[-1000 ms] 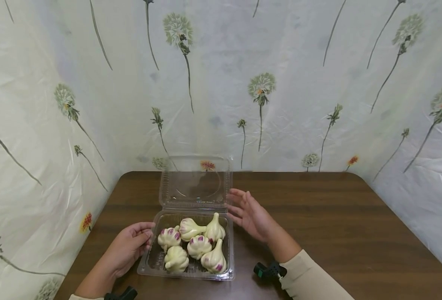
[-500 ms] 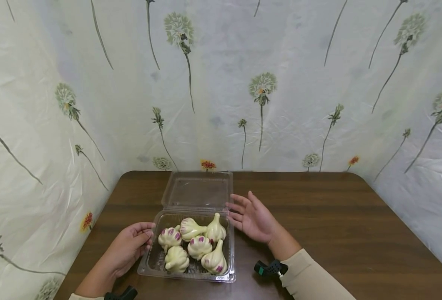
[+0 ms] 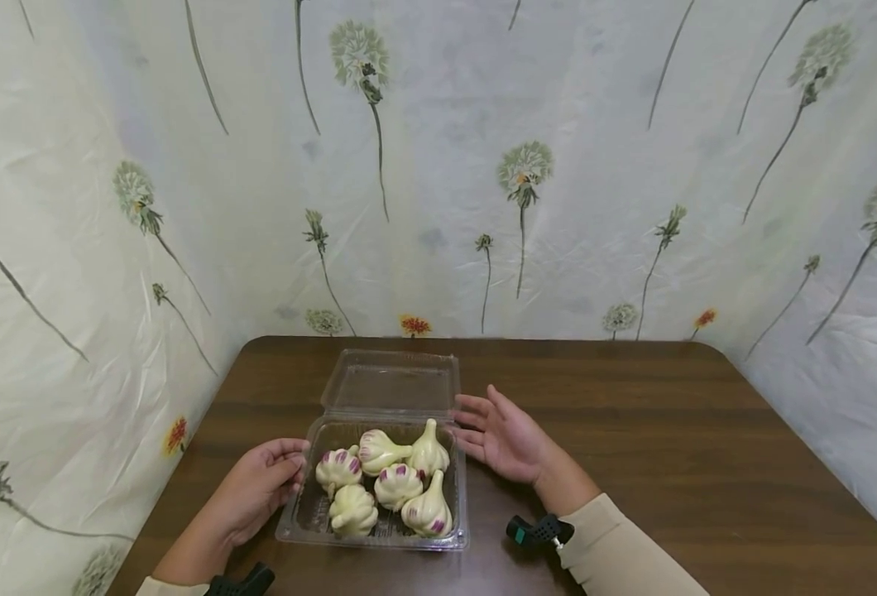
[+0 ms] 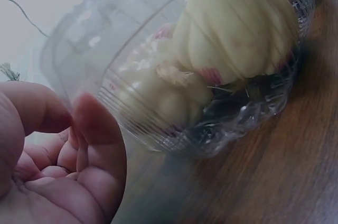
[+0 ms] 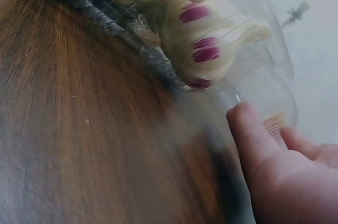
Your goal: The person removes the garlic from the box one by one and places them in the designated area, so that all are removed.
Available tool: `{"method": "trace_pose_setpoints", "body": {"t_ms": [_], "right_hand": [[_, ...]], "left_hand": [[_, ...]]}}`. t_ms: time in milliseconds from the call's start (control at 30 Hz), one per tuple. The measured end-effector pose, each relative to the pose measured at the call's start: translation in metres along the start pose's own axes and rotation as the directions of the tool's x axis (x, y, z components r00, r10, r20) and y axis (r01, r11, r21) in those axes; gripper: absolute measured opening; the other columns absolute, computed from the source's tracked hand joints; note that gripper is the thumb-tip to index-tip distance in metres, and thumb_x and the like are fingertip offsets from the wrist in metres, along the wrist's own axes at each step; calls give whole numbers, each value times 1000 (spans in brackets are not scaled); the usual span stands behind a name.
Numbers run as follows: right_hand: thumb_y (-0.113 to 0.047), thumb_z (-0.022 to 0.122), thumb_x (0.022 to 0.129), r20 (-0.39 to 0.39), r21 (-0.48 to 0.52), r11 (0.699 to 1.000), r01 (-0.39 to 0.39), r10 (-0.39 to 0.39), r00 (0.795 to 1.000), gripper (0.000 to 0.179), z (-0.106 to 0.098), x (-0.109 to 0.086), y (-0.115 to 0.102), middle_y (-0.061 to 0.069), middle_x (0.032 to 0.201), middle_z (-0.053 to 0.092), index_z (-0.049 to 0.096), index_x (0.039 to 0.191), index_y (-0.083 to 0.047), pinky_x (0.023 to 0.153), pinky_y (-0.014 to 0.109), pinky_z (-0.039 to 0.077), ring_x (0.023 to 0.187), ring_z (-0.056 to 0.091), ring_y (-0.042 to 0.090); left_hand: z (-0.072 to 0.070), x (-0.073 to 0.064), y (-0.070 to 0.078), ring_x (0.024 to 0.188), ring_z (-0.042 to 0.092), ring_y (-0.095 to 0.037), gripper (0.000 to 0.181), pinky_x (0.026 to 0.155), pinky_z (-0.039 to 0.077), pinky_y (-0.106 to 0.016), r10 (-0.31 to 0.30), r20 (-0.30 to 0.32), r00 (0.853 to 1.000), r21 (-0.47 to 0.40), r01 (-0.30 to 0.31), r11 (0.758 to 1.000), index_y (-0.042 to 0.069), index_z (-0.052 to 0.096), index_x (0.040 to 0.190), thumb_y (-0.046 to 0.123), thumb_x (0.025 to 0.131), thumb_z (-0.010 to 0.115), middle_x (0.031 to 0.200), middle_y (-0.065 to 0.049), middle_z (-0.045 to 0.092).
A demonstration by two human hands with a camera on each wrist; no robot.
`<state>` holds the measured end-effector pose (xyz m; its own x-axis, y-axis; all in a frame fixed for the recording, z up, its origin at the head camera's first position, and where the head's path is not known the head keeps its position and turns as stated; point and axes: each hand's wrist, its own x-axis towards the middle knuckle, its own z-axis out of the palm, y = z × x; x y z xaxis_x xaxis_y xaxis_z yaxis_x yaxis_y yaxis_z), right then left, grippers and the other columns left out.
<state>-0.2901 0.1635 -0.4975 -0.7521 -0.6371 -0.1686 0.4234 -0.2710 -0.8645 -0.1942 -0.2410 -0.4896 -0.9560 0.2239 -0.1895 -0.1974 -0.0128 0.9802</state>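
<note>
A clear plastic clamshell container [image 3: 462, 505] sits on the table with several garlic bulbs [image 3: 353, 510] in its base. Its lid [image 3: 392, 385] is folded back behind the base, leaning low toward the tabletop. My left hand [image 3: 260, 480] pinches the left rim between thumb and forefinger, the other fingers curled below. On the opposite side, my right hand [image 3: 509, 443] has its fingers extended, palm turned inward, fingertips right at the hinge corner. Purple-marked garlic [image 5: 203, 39] shows through the clear wall in the right wrist view.
A dark wooden table [image 3: 654, 463] stretches out to the right of the container. Behind it and along both sides hangs a pale curtain [image 3: 438, 165] printed with dandelions. A black wrist device [image 3: 539, 530] is strapped at the right sleeve.
The lid has swung backward and down from nearly upright to low behind the base. My right hand has drawn slightly down along with it; the left hand keeps its place on the rim.
</note>
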Motion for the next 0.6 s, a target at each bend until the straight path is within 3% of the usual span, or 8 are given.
{"method": "trace_pose_setpoints", "body": {"t_ms": [100, 200, 367, 600], "right_hand": [[-58, 19, 113, -48, -114, 993, -10, 4, 999, 77, 1, -2, -1, 27, 172, 9, 13, 167, -4, 128, 49, 25, 157, 20, 45], [-62, 29, 111, -122, -257, 966, -23, -8, 993, 80, 5, -4, -1, 29, 167, 25, 22, 165, -4, 123, 48, 38, 147, 43, 43], [-59, 40, 109, -234, -433, 899, -65, -43, 971, 77, 19, -11, -4, 28, 150, 49, 31, 160, -2, 111, 49, 51, 124, 63, 33], [-45, 51, 109, -390, -611, 771, -179, -96, 916, 60, 38, -18, -6, 23, 124, 65, 50, 143, 5, 92, 46, 61, 103, 71, 29]], "left_hand": [[0, 0, 1, 85, 59, -7, 45, 72, 56, -20, -3, 6, 1000, -2, 3, 1000, -13, 38, 145, 14, 111, 51, 100, -1, 59], [0, 0, 2, 87, 59, -8, 45, 73, 56, -20, -7, 14, 1000, -4, 7, 1000, -13, 38, 145, 14, 111, 51, 101, -2, 59], [-1, -1, 2, 87, 59, -8, 45, 74, 56, -20, -9, 23, 1000, -6, 10, 1000, -12, 39, 144, 15, 111, 52, 101, -1, 59], [-2, -1, 1, 87, 60, -7, 43, 73, 57, -20, -4, 34, 999, -22, 5, 1000, -12, 39, 143, 13, 111, 51, 103, -2, 59]]}}
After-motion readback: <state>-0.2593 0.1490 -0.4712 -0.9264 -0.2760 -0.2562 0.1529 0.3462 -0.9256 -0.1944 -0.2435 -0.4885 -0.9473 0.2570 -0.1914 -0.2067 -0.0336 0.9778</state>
